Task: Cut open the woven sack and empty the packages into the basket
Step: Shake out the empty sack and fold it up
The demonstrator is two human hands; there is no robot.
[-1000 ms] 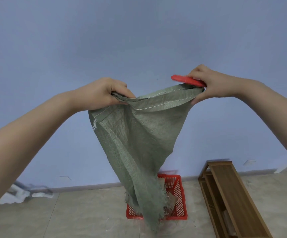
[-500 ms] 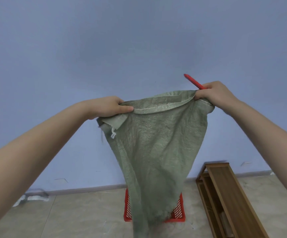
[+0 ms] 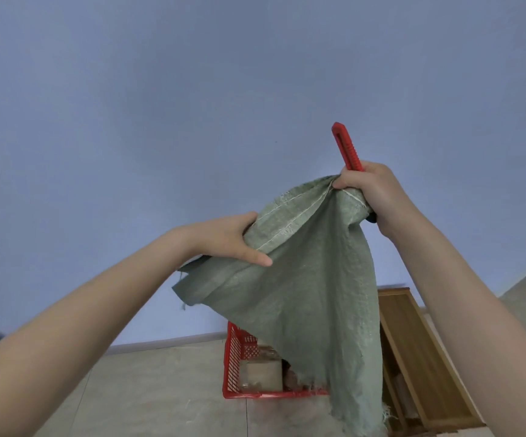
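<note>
No text, label, brand, number or sign can be read anywhere in the head view. The green woven sack (image 3: 306,279) shows only faint pale marks along its stitched seam near the top, too blurred to tell whether they are print. The red utility knife (image 3: 346,146) handle, the red basket (image 3: 233,357) at the near floor and the packages (image 3: 261,373) inside it carry nothing legible.
</note>
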